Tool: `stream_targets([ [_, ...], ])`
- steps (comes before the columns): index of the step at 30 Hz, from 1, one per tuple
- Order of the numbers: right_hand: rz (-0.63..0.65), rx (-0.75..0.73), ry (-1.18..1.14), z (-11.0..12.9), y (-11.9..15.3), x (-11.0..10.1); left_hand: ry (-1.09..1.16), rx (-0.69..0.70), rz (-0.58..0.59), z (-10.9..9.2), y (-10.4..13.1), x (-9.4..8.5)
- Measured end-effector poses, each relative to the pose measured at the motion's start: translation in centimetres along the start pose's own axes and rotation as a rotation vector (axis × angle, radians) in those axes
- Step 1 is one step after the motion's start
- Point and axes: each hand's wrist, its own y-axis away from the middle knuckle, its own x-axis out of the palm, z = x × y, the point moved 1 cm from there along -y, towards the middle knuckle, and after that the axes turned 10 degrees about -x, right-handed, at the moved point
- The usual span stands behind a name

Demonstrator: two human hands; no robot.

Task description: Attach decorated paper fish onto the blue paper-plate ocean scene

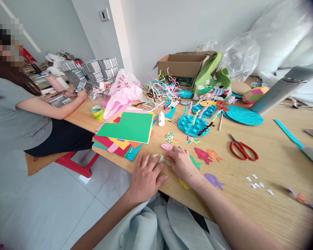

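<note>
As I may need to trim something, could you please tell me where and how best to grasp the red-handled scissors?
Probably by the red handle loops, from the near right: the scissors lie flat, loops nearer the camera, pointed blades facing away.

Hands point(149, 174) at pale-green cutout point(161, 158) (red scissors point(238, 143) apart).
</note>
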Motion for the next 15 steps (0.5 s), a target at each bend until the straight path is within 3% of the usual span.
stream_targets([
  [15, -0.046, -0.027, -0.014, -0.17, 0.06, 0.32, -0.018, 0.008, -0.031, -0.06, 0.04, -0.03],
])
